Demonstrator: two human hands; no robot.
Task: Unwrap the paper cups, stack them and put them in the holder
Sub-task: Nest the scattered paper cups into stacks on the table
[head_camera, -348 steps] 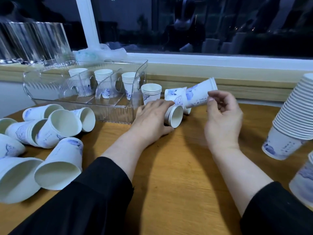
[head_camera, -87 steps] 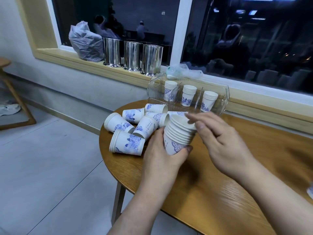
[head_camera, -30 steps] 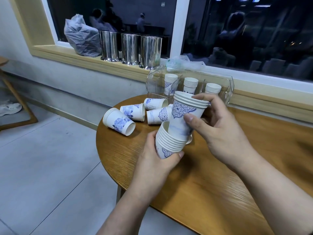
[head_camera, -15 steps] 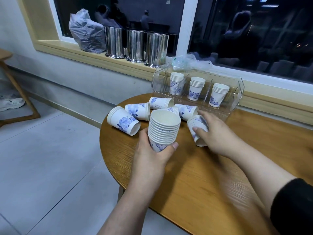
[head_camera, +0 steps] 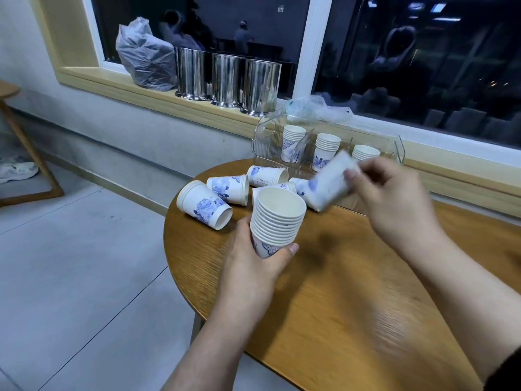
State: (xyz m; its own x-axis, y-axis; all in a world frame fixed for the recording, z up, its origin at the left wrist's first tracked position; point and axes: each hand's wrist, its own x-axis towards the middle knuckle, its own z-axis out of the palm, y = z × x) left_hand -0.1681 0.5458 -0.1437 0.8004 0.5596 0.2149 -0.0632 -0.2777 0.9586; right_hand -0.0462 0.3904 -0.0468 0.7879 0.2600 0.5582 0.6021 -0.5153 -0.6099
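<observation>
My left hand (head_camera: 255, 261) grips the base of an upright stack of white-and-blue paper cups (head_camera: 277, 218) above the round wooden table (head_camera: 338, 292). My right hand (head_camera: 394, 198) holds a single cup (head_camera: 328, 183), tilted and blurred, just right of the stack and above the table. Several loose cups lie on their sides behind the stack, such as a near one (head_camera: 204, 204) and another (head_camera: 228, 189). The clear plastic holder (head_camera: 265, 136) at the table's far edge has three short cup stacks standing in it (head_camera: 293, 142).
Three steel canisters (head_camera: 227, 77) and a grey plastic bag (head_camera: 145, 62) stand on the window sill. Crumpled clear wrap (head_camera: 315, 107) lies behind the holder. The table's left edge drops to a grey tiled floor; a wooden frame (head_camera: 25, 153) stands far left.
My right hand has lifted one loose cup off the table and carries it up and to the right. My left hand keeps the stack in about the same place.
</observation>
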